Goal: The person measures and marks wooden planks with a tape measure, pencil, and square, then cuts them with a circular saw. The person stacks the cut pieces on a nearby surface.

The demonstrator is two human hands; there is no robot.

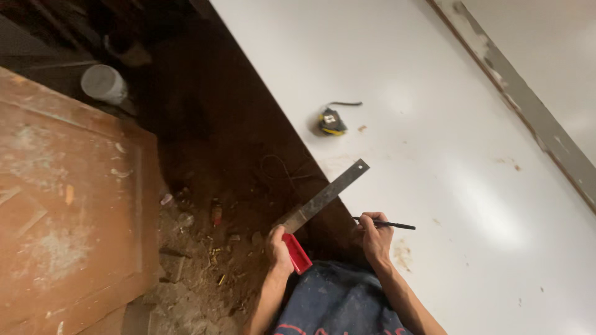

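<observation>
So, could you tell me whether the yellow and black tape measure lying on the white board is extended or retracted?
Mostly retracted: the tape measure shows only a short dark strip beside its case.

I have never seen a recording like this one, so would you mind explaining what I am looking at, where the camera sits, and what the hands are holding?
There is no machine here: a person works with two bare hands, and the single picture comes from a camera worn on the head, looking down at them.

The left hand grips the red handle of a try square, whose metal blade reaches up across the edge of a large white panel. The right hand rests on the panel's edge and holds a dark pencil.

Farther up the panel lies a yellow and black tape measure. To the left is a dirt floor strewn with small debris, a worn brown wooden door lying flat, and a grey bucket beyond it. The blue cloth at the bottom is the person's clothing.
</observation>
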